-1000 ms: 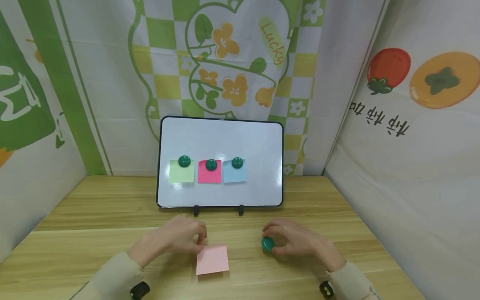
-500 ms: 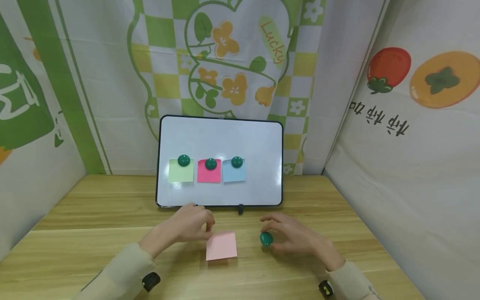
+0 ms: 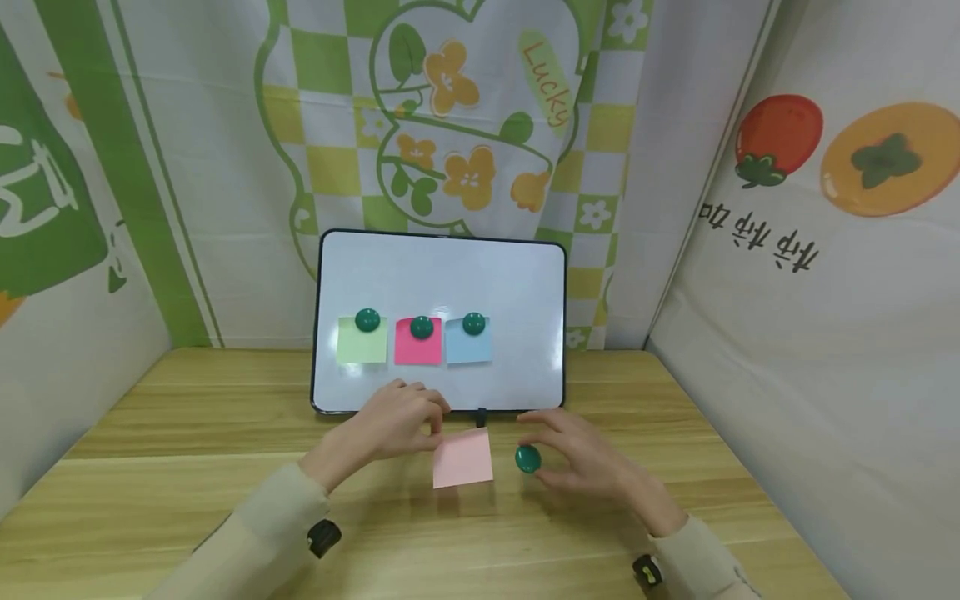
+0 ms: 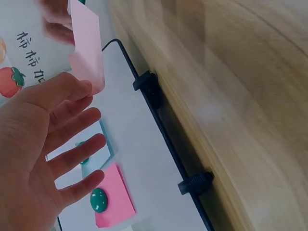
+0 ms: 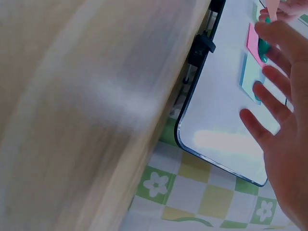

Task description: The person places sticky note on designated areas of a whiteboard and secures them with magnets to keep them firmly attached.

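A pale pink sticky note [image 3: 462, 459] hangs from my left hand [image 3: 395, 422], its upper left corner pinched between thumb and forefinger; in the left wrist view the other fingers are spread apart. To the right of the note, my right hand [image 3: 585, 457] holds a round green magnet [image 3: 528, 458] between thumb and fingers. Both hands are above the table, just in front of the whiteboard [image 3: 525, 283]. On the board a green note [image 3: 362, 344], a hot pink note [image 3: 417, 347] and a blue note [image 3: 468, 347] hang in a row, each under a green magnet.
The whiteboard leans upright on small black stand feet [image 3: 482, 417] at the back of the wooden table [image 3: 187, 467]. Behind it hangs a checked, printed curtain [image 3: 330, 108]. A white cloth wall [image 3: 817, 350] with printed fruit borders the right side.
My left hand has carried the pink note up, rightward and closer to the board. The right hand has risen slightly toward the board with its magnet, and the two hands are closer together.
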Demonstrator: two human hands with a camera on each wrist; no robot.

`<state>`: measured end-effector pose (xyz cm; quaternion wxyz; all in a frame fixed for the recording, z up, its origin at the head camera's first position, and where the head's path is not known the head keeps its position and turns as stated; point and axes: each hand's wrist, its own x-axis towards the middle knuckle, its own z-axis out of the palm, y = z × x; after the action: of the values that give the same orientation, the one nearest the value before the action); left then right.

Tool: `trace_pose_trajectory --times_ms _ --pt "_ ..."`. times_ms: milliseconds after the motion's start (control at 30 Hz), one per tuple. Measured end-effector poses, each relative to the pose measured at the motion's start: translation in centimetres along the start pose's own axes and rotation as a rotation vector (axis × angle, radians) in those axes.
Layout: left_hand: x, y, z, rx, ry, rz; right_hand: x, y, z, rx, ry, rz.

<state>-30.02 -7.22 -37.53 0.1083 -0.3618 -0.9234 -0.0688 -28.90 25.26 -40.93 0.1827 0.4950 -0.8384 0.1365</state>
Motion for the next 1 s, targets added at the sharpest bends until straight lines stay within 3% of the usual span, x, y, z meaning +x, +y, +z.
trace_pose_trajectory --times_ms 133,367,667,1000 --pt "1.0 0.2 -0.1 0.002 0.012 0.020 0.7 0.4 -0.5 -0.083 0.081 0.032" --pt "3.0 0.4 -0.5 0.035 0.036 0.029 1.6 0.6 -1.3 -0.130 0.159 0.064" --pt "5.5 0.4 -0.8 0.108 0.128 0.008 2.6 0.6 -1.8 -0.199 0.285 0.073" --pt "8.2 0.3 -1.1 0.136 0.219 -0.048 3.8 0.7 -2.7 -0.222 0.326 0.131"
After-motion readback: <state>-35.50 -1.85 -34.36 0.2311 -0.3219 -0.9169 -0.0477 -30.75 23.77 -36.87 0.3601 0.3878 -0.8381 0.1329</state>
